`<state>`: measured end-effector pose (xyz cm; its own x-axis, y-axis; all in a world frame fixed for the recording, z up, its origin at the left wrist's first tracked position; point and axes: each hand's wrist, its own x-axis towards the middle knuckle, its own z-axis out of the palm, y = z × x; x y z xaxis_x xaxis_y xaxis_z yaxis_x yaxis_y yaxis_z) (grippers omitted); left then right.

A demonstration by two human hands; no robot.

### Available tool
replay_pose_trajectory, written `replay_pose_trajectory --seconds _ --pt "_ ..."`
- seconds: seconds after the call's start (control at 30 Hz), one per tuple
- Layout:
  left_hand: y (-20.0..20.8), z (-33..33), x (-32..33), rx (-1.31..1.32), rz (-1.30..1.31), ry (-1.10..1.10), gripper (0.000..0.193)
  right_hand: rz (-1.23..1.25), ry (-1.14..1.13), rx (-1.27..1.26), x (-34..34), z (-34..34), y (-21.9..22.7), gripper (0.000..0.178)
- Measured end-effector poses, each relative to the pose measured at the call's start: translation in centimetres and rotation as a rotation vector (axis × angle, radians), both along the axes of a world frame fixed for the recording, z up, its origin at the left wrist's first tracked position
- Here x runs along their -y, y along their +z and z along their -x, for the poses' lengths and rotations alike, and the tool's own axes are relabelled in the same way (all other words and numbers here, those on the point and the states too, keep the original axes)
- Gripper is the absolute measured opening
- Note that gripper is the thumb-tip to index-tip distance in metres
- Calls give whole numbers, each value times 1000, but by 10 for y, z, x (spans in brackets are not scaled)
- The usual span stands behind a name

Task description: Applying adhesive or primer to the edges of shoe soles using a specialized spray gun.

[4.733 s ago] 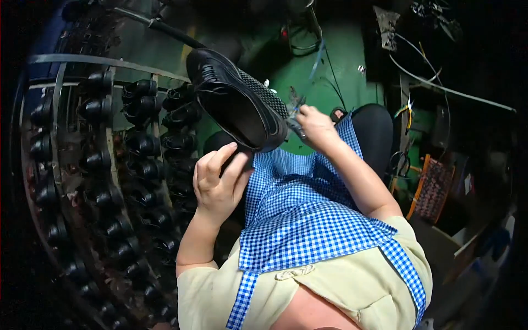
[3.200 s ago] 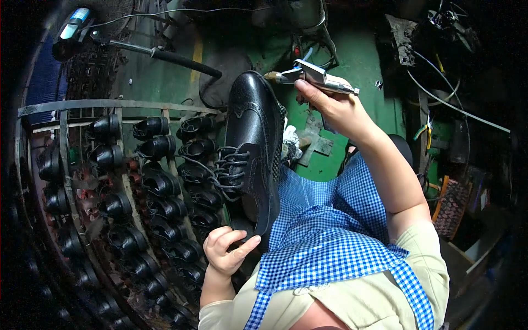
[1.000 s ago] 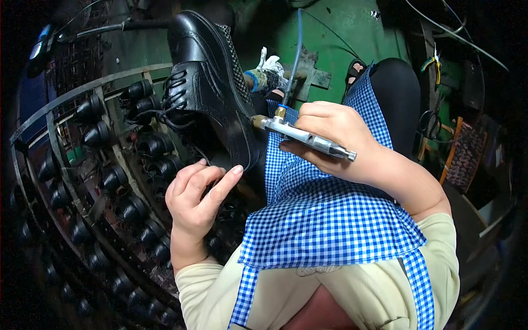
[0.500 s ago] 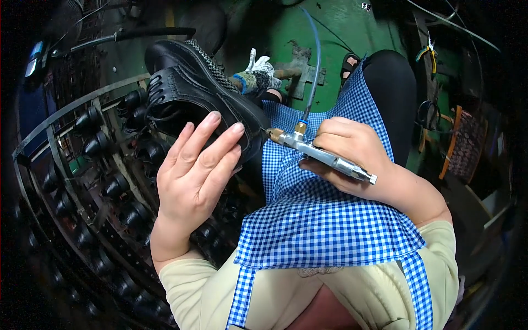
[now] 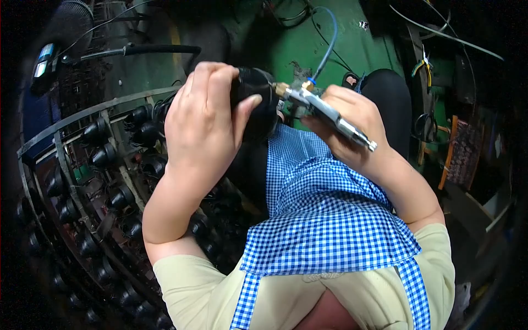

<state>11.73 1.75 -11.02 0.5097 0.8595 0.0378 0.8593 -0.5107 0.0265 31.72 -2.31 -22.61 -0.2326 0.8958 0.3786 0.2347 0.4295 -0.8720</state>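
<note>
My left hand (image 5: 203, 113) is wrapped over a black leather shoe (image 5: 258, 107), fingers across its top and the thumb along the near side. Much of the shoe is hidden behind that hand. In my right hand (image 5: 355, 118) is a silver spray gun (image 5: 327, 110) with a brass nozzle, its tip close against the shoe's right end; I cannot tell whether they touch. A blue air hose (image 5: 331, 47) runs up and away from the gun. A blue-and-white checked apron (image 5: 330, 236) covers my lap below both hands.
To the left stands a metal rack (image 5: 60, 129) with several dark shoe-like pieces. A black bar (image 5: 159, 49) lies across the far left, near a fan (image 5: 69, 25). Yellow-handled pliers (image 5: 423, 67) hang at the right, above an orange-edged panel (image 5: 462, 151).
The shoe has been turned, so its laced upper no longer shows. My left hand has moved farther away and closed over it. The spray gun has shifted slightly up and right.
</note>
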Motion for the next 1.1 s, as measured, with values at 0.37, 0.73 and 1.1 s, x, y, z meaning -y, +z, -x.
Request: replay_pose_trajectory --seconds 0.37,0.73,1.1 --pt "-11 17 -59 -322 -254 88 34 -23 -43 40 -55 33 -1 21" --pt "-5 53 -86 -386 -140 268 46 -32 -87 73 -55 74 -4 26" --pt "-5 83 -102 -239 17 480 57 -95 -16 -6 -27 88 -9 18"
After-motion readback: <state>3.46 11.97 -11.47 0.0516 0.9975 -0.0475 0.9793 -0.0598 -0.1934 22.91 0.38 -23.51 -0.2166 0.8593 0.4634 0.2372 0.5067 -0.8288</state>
